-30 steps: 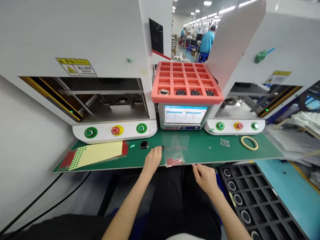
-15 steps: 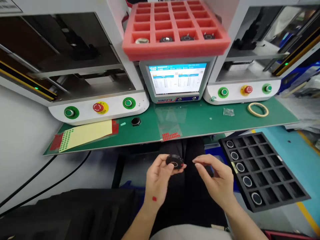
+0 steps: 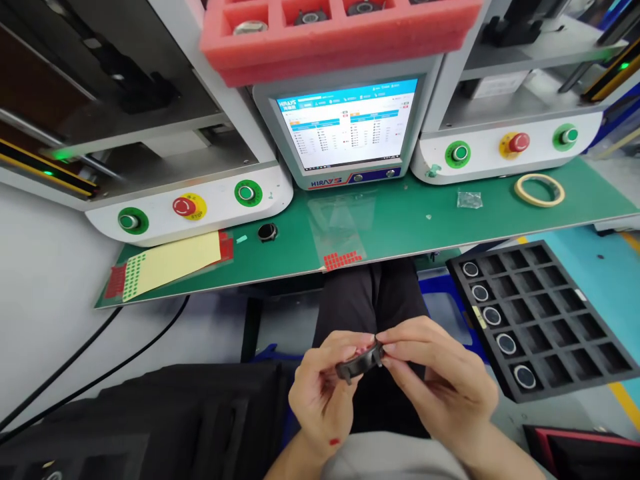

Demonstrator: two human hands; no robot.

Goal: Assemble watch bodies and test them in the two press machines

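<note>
Above my lap, my left hand (image 3: 325, 380) grips a black round watch case (image 3: 361, 363) by its left side, with the case tilted edge-on and its lugs showing. My right hand (image 3: 440, 367) pinches the right edge of the same case between thumb and fingertips. A small red sticker (image 3: 335, 442) clings near my left wrist. On the green bench top lies another dark watch case (image 3: 267, 232), face up. A clear sheet with rows of red stickers (image 3: 343, 260) sits at the bench's front edge. The face of the held case is mostly hidden by my fingers.
A black foam tray (image 3: 565, 327) with several round watch pieces stands at the right. Pink foam tray (image 3: 330, 50) rests above the monitor (image 3: 350, 127). Pressing machines with buttons flank it. A tape roll (image 3: 539, 191) and yellow sticker sheet (image 3: 175, 260) lie on the bench.
My right hand has moved in from the right and now grips the watch case. The case has turned from facing me to nearly edge-on. The camera view has shifted and tilted lower.
</note>
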